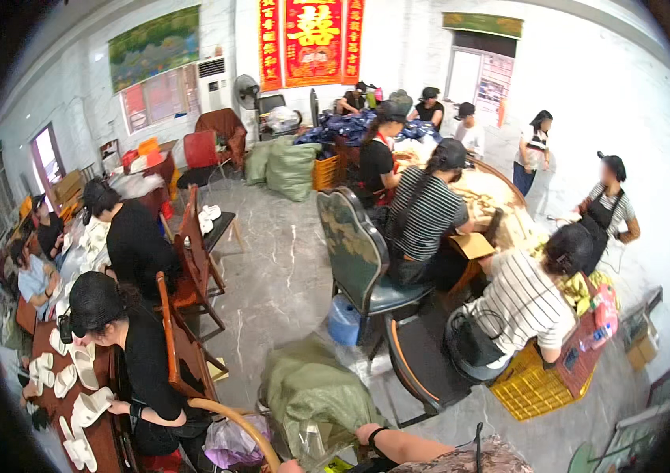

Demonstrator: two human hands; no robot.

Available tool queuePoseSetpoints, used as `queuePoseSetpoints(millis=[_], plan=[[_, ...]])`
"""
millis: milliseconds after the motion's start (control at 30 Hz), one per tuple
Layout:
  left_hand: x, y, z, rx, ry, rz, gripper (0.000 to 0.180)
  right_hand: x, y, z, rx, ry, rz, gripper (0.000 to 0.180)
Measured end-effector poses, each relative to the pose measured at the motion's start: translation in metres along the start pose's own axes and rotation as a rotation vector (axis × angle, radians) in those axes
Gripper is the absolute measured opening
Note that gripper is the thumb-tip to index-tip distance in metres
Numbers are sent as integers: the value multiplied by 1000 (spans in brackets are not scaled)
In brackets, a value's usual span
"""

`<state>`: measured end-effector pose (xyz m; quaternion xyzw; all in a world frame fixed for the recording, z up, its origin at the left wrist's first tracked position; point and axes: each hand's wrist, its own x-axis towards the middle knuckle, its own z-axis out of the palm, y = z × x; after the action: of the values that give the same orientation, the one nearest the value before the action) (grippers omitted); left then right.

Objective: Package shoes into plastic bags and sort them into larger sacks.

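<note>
At the lower edge, my right hand (368,433), with a black band on its wrist, reaches in beside a large green woven sack (311,378). Its fingers look curled; what they hold, if anything, is hidden. Only a sliver of my left hand (291,467) shows at the bottom rim, close to a curved wooden chair arm (244,423), and its fingers are out of sight. Clear plastic (313,443) lies between the two hands, against the sack. Something bright yellow-green (339,465) shows just below it.
A purple and white plastic bag (232,443) is left of the chair arm. Further left, a person in black handles white slippers (92,406) at a brown table. To the right stand a black chair (437,363) and a yellow crate (536,382), with people seated round a table.
</note>
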<state>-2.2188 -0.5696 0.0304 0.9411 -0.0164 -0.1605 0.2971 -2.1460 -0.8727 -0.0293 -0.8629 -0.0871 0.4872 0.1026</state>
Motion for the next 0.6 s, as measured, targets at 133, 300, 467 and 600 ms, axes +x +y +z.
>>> queuePoseSetpoints(millis=[133,300,467,600], plan=[[-4,19,38,91,-77,187,24,-23,55,68,54,-63,0,43],[-40,10,101,278,-127,400,24,-36,74,131,68,-49,-47,40],[-97,-11,150,452,-183,576,24,-89,86,148,12,93,-12,30],[-208,-31,188,546,-191,589,24,-110,85,181,-76,169,11,27]])
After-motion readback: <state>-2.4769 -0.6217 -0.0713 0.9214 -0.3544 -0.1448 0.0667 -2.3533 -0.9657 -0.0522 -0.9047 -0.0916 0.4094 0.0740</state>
